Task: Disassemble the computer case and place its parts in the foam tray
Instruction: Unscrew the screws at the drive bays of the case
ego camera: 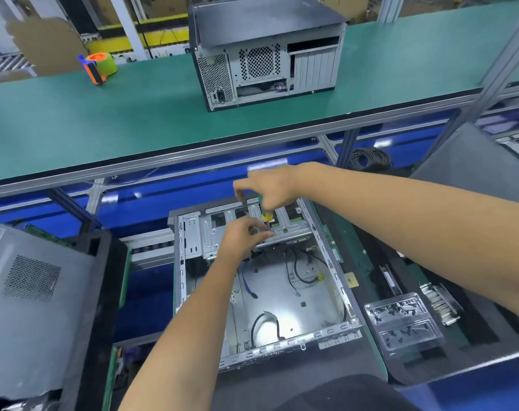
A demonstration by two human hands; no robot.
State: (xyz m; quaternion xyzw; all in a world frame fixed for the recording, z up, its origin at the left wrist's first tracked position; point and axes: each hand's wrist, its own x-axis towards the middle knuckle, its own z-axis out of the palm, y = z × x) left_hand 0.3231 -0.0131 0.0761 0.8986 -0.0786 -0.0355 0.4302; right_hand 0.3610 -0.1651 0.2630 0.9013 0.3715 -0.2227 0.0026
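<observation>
A long green bench [104,123] runs across the top. A second computer case [264,51] stands on it near the middle, closed up, with its back toward us. A green and orange tape roll [99,66] lies near the bench's left end.

Below the bench, the open computer case [267,280] lies flat in the middle of the lower work table. It has no side cover, and loose black and blue wires lie inside it. A grey side panel [36,310] leans at the left. A clear plastic tray [403,321] with small dark bits sits just beside the case's right edge.

The right hand [270,185] grips a green and yellow screwdriver [265,210], pointing down at the metal drive bracket [252,229] at the case's far end. The left hand [243,235] rests on that bracket, fingers curled, pinching near the screwdriver's tip.
</observation>
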